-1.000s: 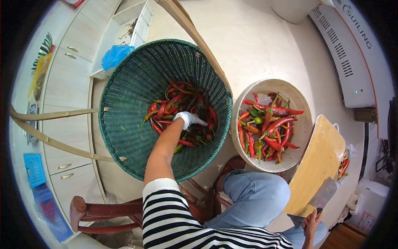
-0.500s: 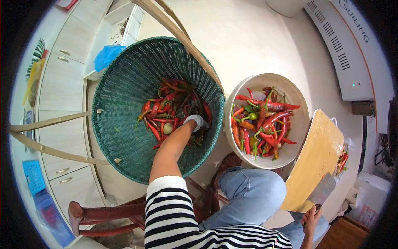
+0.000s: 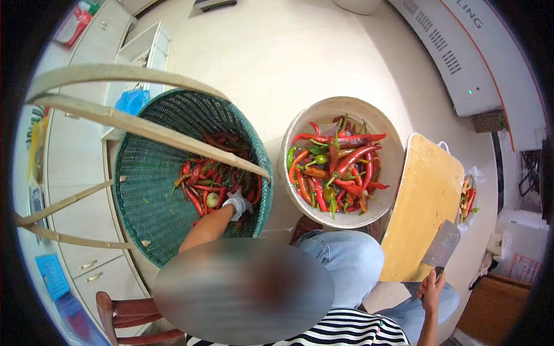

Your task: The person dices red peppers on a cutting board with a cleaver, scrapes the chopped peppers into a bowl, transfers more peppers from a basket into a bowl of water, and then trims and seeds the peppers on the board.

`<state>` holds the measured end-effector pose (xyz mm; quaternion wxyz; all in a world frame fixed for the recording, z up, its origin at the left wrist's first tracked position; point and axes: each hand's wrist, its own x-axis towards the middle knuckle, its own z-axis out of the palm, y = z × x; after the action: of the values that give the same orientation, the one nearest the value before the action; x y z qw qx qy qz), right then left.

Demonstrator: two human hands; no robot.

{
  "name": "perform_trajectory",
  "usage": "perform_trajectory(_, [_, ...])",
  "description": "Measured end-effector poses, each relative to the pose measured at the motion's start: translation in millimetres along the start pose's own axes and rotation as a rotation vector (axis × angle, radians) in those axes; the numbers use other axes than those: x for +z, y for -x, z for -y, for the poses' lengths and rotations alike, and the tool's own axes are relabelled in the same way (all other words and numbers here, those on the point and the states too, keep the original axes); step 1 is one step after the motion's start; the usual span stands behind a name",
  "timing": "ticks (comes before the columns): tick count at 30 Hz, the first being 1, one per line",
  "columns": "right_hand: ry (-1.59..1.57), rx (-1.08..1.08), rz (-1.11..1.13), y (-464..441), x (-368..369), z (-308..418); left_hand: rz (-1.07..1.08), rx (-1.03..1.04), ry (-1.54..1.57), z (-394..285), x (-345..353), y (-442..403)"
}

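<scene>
peppers (image 3: 194, 200) are lying in the green basket (image 3: 144, 213), head view. white-gloved left hand (image 3: 238, 206) is reaching among them; cannot tell finger closure. right hand (image 3: 430, 291) is gripping a cleaver (image 3: 443, 242) by its handle. pods are looking light, slippery, bruisable; stems are seeming best holds.

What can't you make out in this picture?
All in the head view:
- Left hand's fingertips, and any grip: hidden among the basket's peppers.
- Most of the cleaver's handle: covered by the right hand.
- The bucket's bottom: buried under its peppers.
- The upper left arm: behind a blurred oval.
- The pale rounded object's top: cut off by the upper edge.
</scene>
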<state>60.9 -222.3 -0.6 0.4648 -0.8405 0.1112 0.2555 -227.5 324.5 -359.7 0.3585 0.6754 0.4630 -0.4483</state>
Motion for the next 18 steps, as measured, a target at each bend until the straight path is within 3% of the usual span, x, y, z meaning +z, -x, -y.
perform_trajectory(15, [-0.071,-0.007,0.036,3.8,2.1,8.5,-0.012,0.058,0.121,29.2,8.0,-6.5])
perform_trajectory(18, [-0.114,0.011,0.052,2.7,-2.0,4.0,-0.092,0.023,0.02,11.3,-21.8,65.8])
